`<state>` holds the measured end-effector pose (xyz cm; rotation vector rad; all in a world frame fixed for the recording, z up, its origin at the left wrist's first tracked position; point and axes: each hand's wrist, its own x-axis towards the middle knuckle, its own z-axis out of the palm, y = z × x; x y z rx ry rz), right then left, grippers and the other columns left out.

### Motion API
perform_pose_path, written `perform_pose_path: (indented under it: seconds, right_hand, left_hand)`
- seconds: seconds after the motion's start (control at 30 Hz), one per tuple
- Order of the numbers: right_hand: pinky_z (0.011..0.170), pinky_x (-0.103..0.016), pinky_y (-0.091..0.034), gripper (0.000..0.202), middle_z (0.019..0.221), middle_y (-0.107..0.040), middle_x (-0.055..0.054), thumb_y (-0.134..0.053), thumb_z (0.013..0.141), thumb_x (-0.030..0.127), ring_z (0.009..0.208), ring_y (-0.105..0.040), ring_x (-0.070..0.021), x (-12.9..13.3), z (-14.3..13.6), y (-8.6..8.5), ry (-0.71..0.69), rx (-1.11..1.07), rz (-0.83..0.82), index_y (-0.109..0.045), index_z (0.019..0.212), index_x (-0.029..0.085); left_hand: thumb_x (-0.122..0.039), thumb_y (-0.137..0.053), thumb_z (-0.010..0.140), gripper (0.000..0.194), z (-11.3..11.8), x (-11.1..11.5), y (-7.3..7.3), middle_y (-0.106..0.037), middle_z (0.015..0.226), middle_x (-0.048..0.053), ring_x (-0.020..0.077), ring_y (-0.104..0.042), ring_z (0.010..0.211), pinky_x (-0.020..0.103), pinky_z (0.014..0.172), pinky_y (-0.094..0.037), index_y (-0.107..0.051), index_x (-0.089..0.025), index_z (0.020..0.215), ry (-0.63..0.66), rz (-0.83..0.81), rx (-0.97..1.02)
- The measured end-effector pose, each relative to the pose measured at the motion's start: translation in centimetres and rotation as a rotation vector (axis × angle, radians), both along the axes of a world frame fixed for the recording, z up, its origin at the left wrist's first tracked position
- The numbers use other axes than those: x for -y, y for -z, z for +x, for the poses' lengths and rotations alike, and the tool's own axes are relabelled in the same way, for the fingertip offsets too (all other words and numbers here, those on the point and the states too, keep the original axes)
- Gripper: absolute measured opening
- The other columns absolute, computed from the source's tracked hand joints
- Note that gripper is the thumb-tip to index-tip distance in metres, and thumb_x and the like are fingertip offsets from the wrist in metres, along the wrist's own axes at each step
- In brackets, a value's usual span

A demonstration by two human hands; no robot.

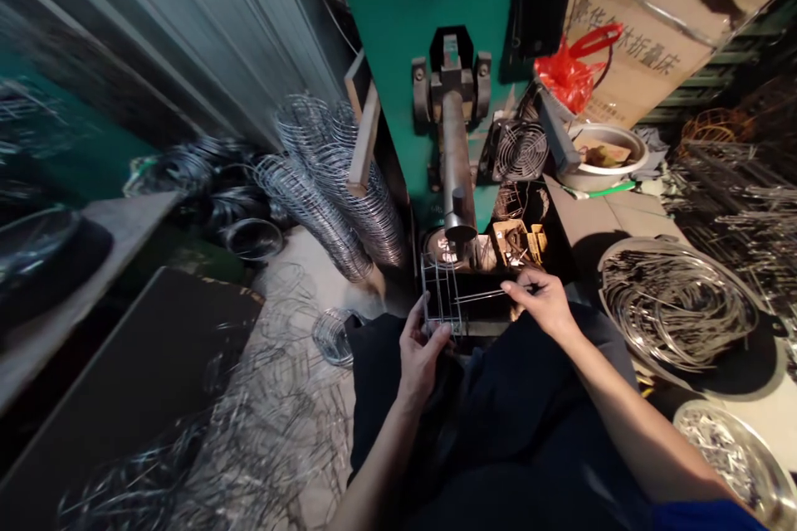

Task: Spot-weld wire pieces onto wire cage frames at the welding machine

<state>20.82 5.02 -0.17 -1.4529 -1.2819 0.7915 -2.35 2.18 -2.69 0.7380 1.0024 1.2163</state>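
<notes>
A small wire frame of crossing metal rods is upright below the cylindrical arm of a green machine. My left hand grips its lower left part between thumb and fingers. To the right, my right hand pinches a thin metal wire piece with two parallel strands. The left end of that piece reaches the right side of the frame. The fingertips of my right hand are partly hidden behind the hand itself.
Stacks of wire rings stand left of the machine. On the right are a tray of bent wires, a bowl of small metal pieces and a white basin. Loose wire covers the floor at left.
</notes>
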Motion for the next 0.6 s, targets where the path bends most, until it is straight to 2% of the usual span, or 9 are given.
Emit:
perform_pose_path:
  seconds: [0.2,0.4,0.6]
  right_hand:
    - [0.052,-0.027,-0.026,0.053,0.053,-0.034,0.005,-0.073,0.074,0.057,0.052,-0.031,-0.0104,-1.5,0.2,0.8,0.002,0.029,-0.003,-0.040,0.052,0.021]
    - [0.053,-0.027,-0.026,0.052,0.054,-0.034,0.005,-0.072,0.074,0.055,0.054,-0.031,-0.0103,-2.7,0.7,0.4,-0.019,0.049,-0.014,-0.041,0.053,0.020]
    - [0.054,-0.026,-0.027,0.052,0.055,-0.035,0.005,-0.072,0.074,0.056,0.055,-0.032,-0.0106,-3.7,1.3,0.4,-0.028,0.067,-0.003,-0.041,0.054,0.020]
  left_hand:
    - [-0.030,-0.082,0.074,0.077,0.1,-1.0,-0.1,-0.054,0.066,-0.008,0.0069,-0.054,0.051,0.020,0.052,-0.050,-0.049,-0.021,0.142,-0.021,0.004,0.019]
    - [-0.033,-0.082,0.074,0.081,0.5,-1.9,-0.4,-0.051,0.062,-0.009,0.0084,-0.054,0.049,0.020,0.048,-0.048,-0.046,-0.019,0.144,-0.022,0.002,0.029]
    - [-0.034,-0.083,0.073,0.082,0.8,-3.2,0.1,-0.052,0.061,-0.009,0.0086,-0.055,0.050,0.020,0.050,-0.048,-0.045,-0.019,0.145,-0.009,0.005,0.050]
